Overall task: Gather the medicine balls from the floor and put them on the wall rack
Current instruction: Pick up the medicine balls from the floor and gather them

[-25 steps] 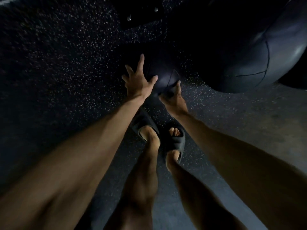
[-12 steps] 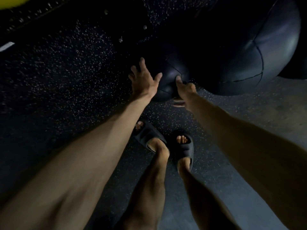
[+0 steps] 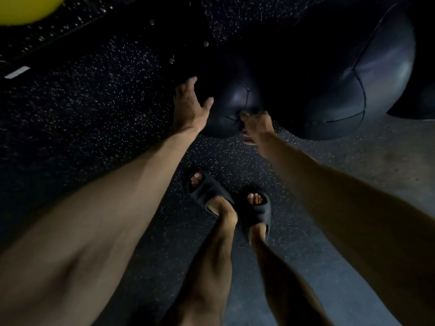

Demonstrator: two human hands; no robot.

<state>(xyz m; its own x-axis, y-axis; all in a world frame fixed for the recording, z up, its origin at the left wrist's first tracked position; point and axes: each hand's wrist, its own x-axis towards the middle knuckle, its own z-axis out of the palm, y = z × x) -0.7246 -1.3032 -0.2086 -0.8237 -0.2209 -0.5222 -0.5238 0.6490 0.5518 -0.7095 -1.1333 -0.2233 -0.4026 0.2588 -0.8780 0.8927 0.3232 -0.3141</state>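
Medicine ball between hands, floor open left

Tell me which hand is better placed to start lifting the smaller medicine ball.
Probably the right hand: its fingers curl under the smaller medicine ball's lower edge, while the left hand only lies spread against its side.

Two hands, two dark medicine balls (one far larger), one yellow ball, two black slides.
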